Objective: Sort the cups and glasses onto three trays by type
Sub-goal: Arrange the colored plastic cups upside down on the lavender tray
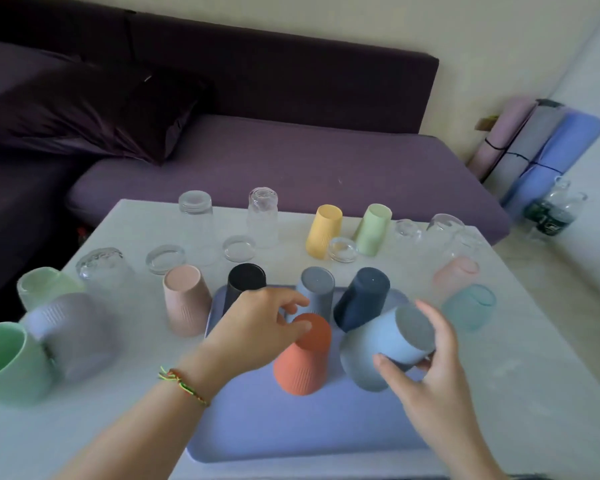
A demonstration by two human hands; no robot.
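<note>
A blue tray lies on the white table in front of me. Upside down on it stand a black cup, a grey-blue cup, a navy cup and an orange ribbed cup. My left hand grips the orange cup at its top. My right hand holds a light blue cup tilted just over the tray, beside the orange one. A pink cup stands left of the tray. Yellow and pale green cups stand at the back.
Clear glasses stand upside down along the table's far side. Frosted pink and teal glasses are on the right. Frosted green and lilac ones and a green mug are on the left. A purple sofa is behind.
</note>
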